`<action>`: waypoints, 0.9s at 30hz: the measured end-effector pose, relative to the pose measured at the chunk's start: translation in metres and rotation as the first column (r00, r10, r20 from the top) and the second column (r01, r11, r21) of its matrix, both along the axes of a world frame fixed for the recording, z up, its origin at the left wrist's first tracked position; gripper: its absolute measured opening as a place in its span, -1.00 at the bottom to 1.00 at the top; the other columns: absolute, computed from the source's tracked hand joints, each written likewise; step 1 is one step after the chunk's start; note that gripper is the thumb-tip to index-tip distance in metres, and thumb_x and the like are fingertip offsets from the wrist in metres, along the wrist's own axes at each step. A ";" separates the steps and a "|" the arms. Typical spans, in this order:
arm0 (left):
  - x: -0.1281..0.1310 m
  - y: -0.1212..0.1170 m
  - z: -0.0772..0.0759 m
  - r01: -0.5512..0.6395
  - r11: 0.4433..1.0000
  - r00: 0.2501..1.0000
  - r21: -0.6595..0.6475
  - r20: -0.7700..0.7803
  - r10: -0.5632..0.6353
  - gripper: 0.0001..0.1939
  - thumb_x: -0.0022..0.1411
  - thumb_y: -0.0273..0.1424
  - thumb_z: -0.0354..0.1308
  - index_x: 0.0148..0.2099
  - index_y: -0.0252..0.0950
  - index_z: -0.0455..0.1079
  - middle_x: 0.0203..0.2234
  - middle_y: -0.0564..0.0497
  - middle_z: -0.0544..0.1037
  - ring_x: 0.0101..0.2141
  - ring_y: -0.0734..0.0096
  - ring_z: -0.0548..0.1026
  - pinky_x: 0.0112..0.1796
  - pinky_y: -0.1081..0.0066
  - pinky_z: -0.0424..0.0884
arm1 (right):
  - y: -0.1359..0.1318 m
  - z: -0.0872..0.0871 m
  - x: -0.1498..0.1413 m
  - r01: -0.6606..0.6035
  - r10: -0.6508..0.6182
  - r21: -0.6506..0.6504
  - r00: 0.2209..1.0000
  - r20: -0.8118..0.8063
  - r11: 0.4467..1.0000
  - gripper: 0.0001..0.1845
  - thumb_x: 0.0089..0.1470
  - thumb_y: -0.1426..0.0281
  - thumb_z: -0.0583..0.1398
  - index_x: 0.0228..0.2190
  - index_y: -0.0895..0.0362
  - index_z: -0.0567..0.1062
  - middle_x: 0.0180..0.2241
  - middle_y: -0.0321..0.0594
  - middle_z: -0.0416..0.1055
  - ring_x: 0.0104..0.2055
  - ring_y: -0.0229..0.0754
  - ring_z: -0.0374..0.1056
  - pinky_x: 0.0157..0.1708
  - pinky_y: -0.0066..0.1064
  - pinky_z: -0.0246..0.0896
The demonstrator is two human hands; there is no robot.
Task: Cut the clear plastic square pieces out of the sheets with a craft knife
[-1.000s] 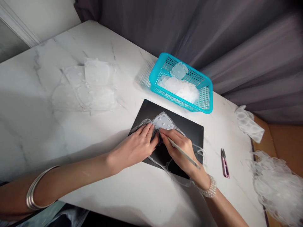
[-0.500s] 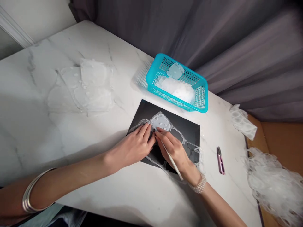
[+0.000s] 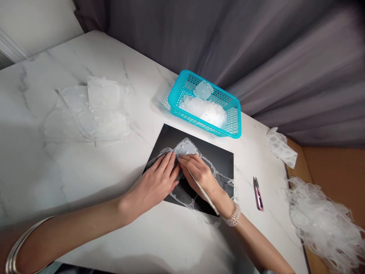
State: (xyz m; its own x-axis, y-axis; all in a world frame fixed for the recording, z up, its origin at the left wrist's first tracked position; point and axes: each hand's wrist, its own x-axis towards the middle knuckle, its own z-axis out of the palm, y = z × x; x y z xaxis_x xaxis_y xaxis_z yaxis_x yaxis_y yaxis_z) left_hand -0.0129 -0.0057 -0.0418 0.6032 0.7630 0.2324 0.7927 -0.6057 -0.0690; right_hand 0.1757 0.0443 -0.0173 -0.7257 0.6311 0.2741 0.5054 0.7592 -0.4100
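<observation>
Via my remote feed, I am observing a dark curtain [image 3: 159, 42] hanging in folds beyond the table [image 3: 137, 236]. A pale wall [image 3: 42, 19] with white moulding [image 3: 13, 47] is standing at far left. Pink-handled snips [image 3: 259, 198] are lying on the table's right side; a brown box [image 3: 333, 167] is sitting beyond its right edge.

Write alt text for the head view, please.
The left hand rests on a translucent plastic sheet over a black rectangular mat; the right hand holds a slim white tool. Beyond is a turquoise plastic basket of white pieces.

My fingers hide the tip of my pale tool [image 3: 205, 195]; the frame cuts off my silver bangles [image 3: 17, 243]
</observation>
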 end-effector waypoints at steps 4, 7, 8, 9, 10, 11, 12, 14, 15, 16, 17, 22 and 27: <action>0.000 -0.001 0.001 0.016 1.000 0.998 -0.001 -0.059 -0.016 -0.46 0.43 -0.28 -0.10 0.22 -0.66 0.25 0.21 -0.55 0.27 0.25 -0.20 0.22 0.20 0.06 0.19 | -0.004 0.001 -0.006 -0.008 0.005 0.040 0.997 0.078 0.999 -0.65 0.29 0.56 0.01 0.02 0.30 0.45 0.02 0.16 0.47 0.18 0.10 0.32 0.19 0.12 0.21; -0.001 0.000 0.004 0.014 1.000 0.994 -0.008 -0.106 -0.014 -0.43 0.44 -0.26 -0.10 0.28 -0.65 0.18 0.21 -0.53 0.28 0.25 -0.18 0.23 0.21 0.07 0.17 | 0.000 0.004 -0.004 0.082 -0.087 -0.093 0.995 -0.046 0.992 -0.64 0.30 0.54 0.01 0.00 0.23 0.50 -0.02 0.04 0.52 0.08 0.01 0.44 0.22 0.01 0.21; -0.001 0.000 0.005 0.010 1.000 0.993 -0.011 -0.121 -0.011 -0.41 0.44 -0.26 -0.10 0.31 -0.63 0.15 0.21 -0.51 0.28 0.25 -0.17 0.24 0.21 0.07 0.18 | 0.005 0.006 0.003 0.165 -0.185 -0.184 0.977 -0.101 0.969 -0.67 0.29 0.51 0.04 -0.02 0.18 0.52 -0.06 -0.04 0.55 0.01 -0.04 0.49 0.16 -0.09 0.32; -0.001 0.000 0.006 0.006 1.000 0.991 -0.014 -0.135 -0.008 -0.40 0.44 -0.25 -0.09 0.33 -0.61 0.13 0.22 -0.50 0.28 0.25 -0.17 0.24 0.20 0.07 0.19 | 0.010 0.009 0.015 0.270 -0.320 -0.285 0.936 -0.148 0.920 -0.71 0.26 0.47 0.10 -0.06 0.13 0.56 -0.11 -0.11 0.58 -0.07 -0.07 0.53 0.07 -0.17 0.40; -0.001 -0.001 0.006 0.003 1.000 0.989 -0.016 -0.148 -0.005 -0.40 0.44 -0.24 -0.09 0.34 -0.59 0.11 0.23 -0.49 0.27 0.25 -0.16 0.24 0.19 0.07 0.19 | 0.016 0.012 0.031 0.378 -0.480 -0.391 0.853 -0.204 0.839 -0.76 0.21 0.44 0.18 -0.12 0.10 0.59 -0.15 -0.15 0.60 -0.13 -0.09 0.55 -0.01 -0.24 0.45; 0.000 -0.001 0.007 0.004 1.000 0.987 -0.019 -0.159 -0.007 -0.39 0.44 -0.24 -0.08 0.35 -0.58 0.09 0.24 -0.48 0.26 0.25 -0.15 0.23 0.19 0.08 0.20 | 0.023 0.014 0.052 0.468 -0.627 -0.487 0.742 -0.237 0.737 -0.81 0.15 0.42 0.25 -0.19 0.08 0.63 -0.20 -0.17 0.61 -0.18 -0.10 0.56 -0.08 -0.27 0.48; 0.000 -0.002 0.007 0.004 1.000 0.987 -0.018 -0.161 -0.007 -0.39 0.44 -0.24 -0.08 0.36 -0.57 0.09 0.24 -0.47 0.26 0.26 -0.14 0.23 0.19 0.09 0.20 | 0.029 0.017 0.076 0.516 -0.756 -0.582 0.581 -0.301 0.629 -0.85 0.06 0.41 0.32 -0.26 0.08 0.65 -0.23 -0.18 0.61 -0.22 -0.12 0.56 -0.10 -0.33 0.48; 0.001 -0.002 0.006 0.005 1.000 0.989 -0.016 -0.148 -0.007 -0.39 0.44 -0.23 -0.08 0.36 -0.56 0.09 0.25 -0.46 0.25 0.25 -0.12 0.23 0.18 0.10 0.21 | 0.040 0.021 0.125 0.496 -0.863 -0.707 0.280 -0.420 0.504 -0.88 -0.04 0.40 0.37 -0.36 0.05 0.65 -0.40 -0.25 0.60 -0.41 -0.20 0.54 -0.23 -0.43 0.49; 0.001 -0.002 0.004 0.005 1.000 0.991 -0.015 -0.132 -0.007 -0.39 0.43 -0.23 -0.07 0.35 -0.57 0.10 0.25 -0.46 0.25 0.25 -0.12 0.24 0.18 0.10 0.21 | 0.043 0.022 0.147 0.489 -0.873 -0.723 0.240 -0.426 0.487 -0.97 -0.06 0.38 0.38 -0.45 0.02 0.63 -0.52 -0.30 0.55 -0.52 -0.23 0.49 -0.32 -0.46 0.50; 0.002 -0.002 0.003 0.006 1.000 0.994 -0.018 -0.112 -0.008 -0.40 0.43 -0.24 -0.07 0.35 -0.57 0.10 0.24 -0.46 0.26 0.25 -0.12 0.24 0.17 0.10 0.22 | 0.043 0.022 0.163 0.473 -0.884 -0.747 0.221 -0.413 0.467 -0.93 -0.13 0.38 0.40 -0.49 0.03 0.62 -0.58 -0.30 0.52 -0.55 -0.20 0.48 -0.34 -0.44 0.51; 0.002 -0.001 0.002 0.006 1.000 0.996 -0.026 -0.087 -0.009 -0.40 0.43 -0.25 -0.06 0.34 -0.57 0.12 0.23 -0.46 0.27 0.25 -0.13 0.24 0.16 0.10 0.23 | 0.041 0.022 0.174 0.461 -0.889 -0.761 0.215 -0.404 0.457 -0.89 -0.17 0.36 0.42 -0.49 0.04 0.62 -0.59 -0.30 0.51 -0.55 -0.19 0.49 -0.34 -0.41 0.52; -0.001 0.011 0.019 0.067 0.965 0.948 -0.254 0.318 0.017 -0.52 0.42 -0.28 -0.06 0.17 -0.57 0.34 0.14 -0.45 0.39 0.22 -0.19 0.26 0.13 -0.01 0.25 | 0.015 0.027 0.138 0.236 -0.900 -0.872 0.188 -0.393 0.430 -0.76 -0.11 0.36 0.42 -0.32 0.13 0.61 -0.47 -0.25 0.60 -0.36 -0.17 0.58 -0.16 -0.30 0.52; 0.004 0.028 0.055 0.356 0.681 0.495 -0.640 0.747 0.443 -0.55 0.43 -0.19 -0.13 0.10 -0.34 0.44 -0.05 -0.19 0.58 -0.04 0.19 0.54 -0.06 0.23 0.47 | -0.012 0.059 0.056 0.294 -0.779 -0.741 0.415 -0.470 0.604 -0.91 0.11 0.35 0.31 -0.30 0.04 0.63 -0.24 -0.19 0.63 -0.23 -0.11 0.58 -0.10 -0.25 0.50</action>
State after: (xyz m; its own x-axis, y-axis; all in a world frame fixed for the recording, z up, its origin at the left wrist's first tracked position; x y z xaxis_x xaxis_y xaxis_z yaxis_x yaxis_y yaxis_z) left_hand -0.0089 0.0218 0.0134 0.3860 0.9225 0.0045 0.2317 -0.1017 0.9675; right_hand 0.2318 0.0319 0.0413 0.1204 0.9927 0.0053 0.0802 -0.0044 -0.9968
